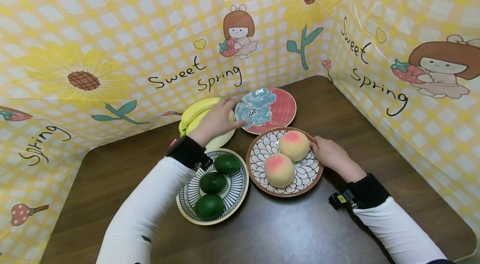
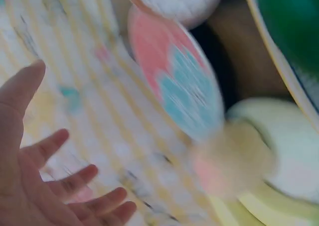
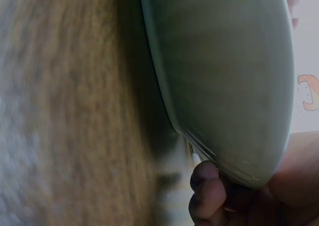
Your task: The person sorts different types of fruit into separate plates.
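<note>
My right hand (image 1: 331,153) pinches the right rim of a brown-rimmed plate (image 1: 258,164) with a petal pattern. Two peaches (image 1: 279,171) sit on that plate. In the right wrist view, curled fingers (image 3: 207,188) lie under the rim and the plate's pale outer side (image 3: 229,81) fills the middle. My left hand (image 1: 214,121) reaches over a pale green plate (image 1: 221,141) of bananas (image 1: 196,112), fingers spread and holding nothing. The left wrist view shows a blurred peach (image 2: 232,161) by the bananas; from the head it is mostly hidden behind the left hand.
A pink plate with a blue flower (image 1: 281,108) stands at the back, beside the patterned cloth wall (image 1: 168,47). Nearer, under the left forearm, a striped plate (image 1: 238,189) carries three green avocado-like fruits (image 1: 212,183). The brown tabletop (image 1: 285,230) extends toward the front.
</note>
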{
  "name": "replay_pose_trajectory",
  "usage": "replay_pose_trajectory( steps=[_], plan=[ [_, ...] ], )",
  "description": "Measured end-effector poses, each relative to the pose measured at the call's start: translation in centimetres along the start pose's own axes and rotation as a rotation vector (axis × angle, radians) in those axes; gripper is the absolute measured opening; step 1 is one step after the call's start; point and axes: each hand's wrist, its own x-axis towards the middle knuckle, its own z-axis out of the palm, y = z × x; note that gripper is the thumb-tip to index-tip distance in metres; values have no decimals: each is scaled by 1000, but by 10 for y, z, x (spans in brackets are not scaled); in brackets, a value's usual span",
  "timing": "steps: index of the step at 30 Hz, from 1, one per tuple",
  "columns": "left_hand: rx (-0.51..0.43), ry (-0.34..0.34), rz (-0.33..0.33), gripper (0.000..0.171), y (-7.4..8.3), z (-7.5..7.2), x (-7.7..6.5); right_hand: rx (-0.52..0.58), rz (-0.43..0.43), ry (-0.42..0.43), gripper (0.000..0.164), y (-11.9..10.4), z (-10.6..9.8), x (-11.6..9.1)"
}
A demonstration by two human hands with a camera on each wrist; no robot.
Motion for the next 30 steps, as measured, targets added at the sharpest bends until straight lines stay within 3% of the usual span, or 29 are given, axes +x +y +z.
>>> replay_pose_trajectory(
  steps=[5, 10, 15, 21, 30],
  plan=[
    [-32, -33, -69, 82, -44, 1, 13, -3, 8, -3, 37, 1, 1, 0],
    [-65, -81, -106, 86, -67, 16, 21, -16, 12, 4, 38, 0, 2, 0],
    [-25, -98, -106, 80, -75, 24, 31, -25, 22, 11, 37, -1, 2, 1],
    [57, -162, -107, 81, -77, 20, 46, -20, 19, 14, 36, -1, 0, -1],
    [82, -207, -153, 76, -78, 19, 59, -2, 14, 13, 35, 0, 1, 0]
  ],
)
